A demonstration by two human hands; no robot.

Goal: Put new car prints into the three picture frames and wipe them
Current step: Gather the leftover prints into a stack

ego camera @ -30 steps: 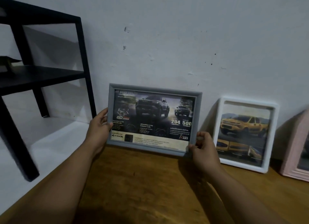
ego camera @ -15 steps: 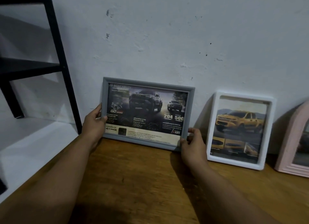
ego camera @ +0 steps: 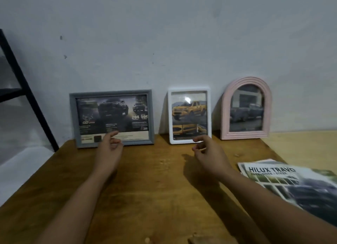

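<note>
Three frames lean against the wall at the back of the wooden table (ego camera: 149,189). The grey frame (ego camera: 111,118) on the left shows a dark truck print. A white frame (ego camera: 189,115) in the middle shows a yellow pickup. The pink arched frame (ego camera: 246,109) on the right holds a grey truck print. My left hand (ego camera: 110,149) hovers in front of the grey frame's lower edge, fingers loosely curled and empty. My right hand (ego camera: 207,150) hangs in front of the white frame's base, also empty with relaxed fingers.
A car brochure (ego camera: 291,183) lies flat on the table at the right. A black metal shelf (ego camera: 21,90) stands at the left beside the table's edge. The white wall (ego camera: 164,43) runs directly behind the frames.
Both hands have let go of the grey frame, which now stands against the wall, and have drawn back toward me. The view has swung right, bringing the pink frame and brochure in.
</note>
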